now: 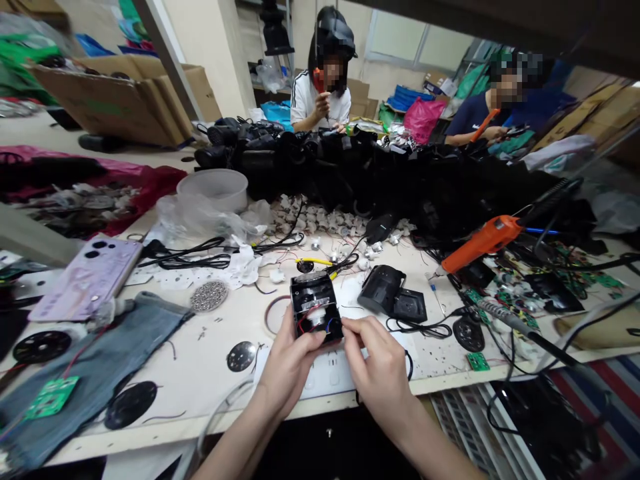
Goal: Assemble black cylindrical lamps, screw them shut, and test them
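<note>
Both my hands hold a small open black plastic housing (315,303) with a white motor and red, blue and black wires inside, just above the near edge of the workbench (210,373). My left hand (290,363) grips its left lower side, fingers curled. My right hand (375,363) pinches its right lower corner. A second black housing with a loose lid (390,293) lies just to the right.
An orange electric screwdriver (483,241) hangs at the right, a soldering iron (505,321) lies below it. A purple phone (87,275), a pile of small screws (209,295), a white bowl (215,188) and black discs sit left. Two people work across the bench behind a heap of black parts.
</note>
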`<state>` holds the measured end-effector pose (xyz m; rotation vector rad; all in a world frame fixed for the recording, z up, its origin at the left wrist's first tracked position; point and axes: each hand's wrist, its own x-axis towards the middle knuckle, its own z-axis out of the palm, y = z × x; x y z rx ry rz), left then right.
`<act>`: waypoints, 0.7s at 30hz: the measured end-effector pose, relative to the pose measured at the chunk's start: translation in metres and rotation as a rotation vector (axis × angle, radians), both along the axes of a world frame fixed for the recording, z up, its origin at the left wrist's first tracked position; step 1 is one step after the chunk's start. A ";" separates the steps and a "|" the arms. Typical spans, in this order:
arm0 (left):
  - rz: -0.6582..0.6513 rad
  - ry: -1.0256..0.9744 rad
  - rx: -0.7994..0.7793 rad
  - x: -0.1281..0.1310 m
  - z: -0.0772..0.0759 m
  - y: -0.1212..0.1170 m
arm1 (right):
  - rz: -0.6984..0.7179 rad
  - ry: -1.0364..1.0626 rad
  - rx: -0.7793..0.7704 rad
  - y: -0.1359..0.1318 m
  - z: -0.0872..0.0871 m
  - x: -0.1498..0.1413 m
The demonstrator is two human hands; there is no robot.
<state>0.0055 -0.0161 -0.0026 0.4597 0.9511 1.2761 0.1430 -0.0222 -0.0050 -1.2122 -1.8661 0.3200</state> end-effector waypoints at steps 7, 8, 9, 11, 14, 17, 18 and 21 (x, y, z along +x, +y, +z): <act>0.077 0.015 0.029 0.006 -0.013 -0.003 | 0.000 -0.144 -0.095 0.002 -0.002 0.000; 0.087 0.014 0.028 0.007 -0.014 -0.004 | 0.013 -0.152 -0.107 0.002 -0.002 0.000; 0.093 0.014 0.028 0.007 -0.015 -0.004 | 0.029 -0.156 -0.117 0.001 -0.002 0.000; 0.098 0.016 0.029 0.008 -0.014 -0.005 | 0.049 -0.158 -0.134 -0.001 -0.001 0.000; 0.095 0.017 0.032 0.009 -0.011 -0.007 | 0.008 -0.128 -0.147 -0.001 0.001 0.001; 0.108 0.022 0.048 0.012 -0.010 -0.007 | -0.043 -0.100 -0.139 0.000 0.002 0.003; 0.109 0.027 0.059 0.013 -0.010 -0.008 | -0.052 -0.101 -0.139 0.001 0.003 0.004; 0.118 0.057 0.078 0.016 -0.013 -0.008 | -0.067 -0.119 -0.152 0.004 0.005 0.005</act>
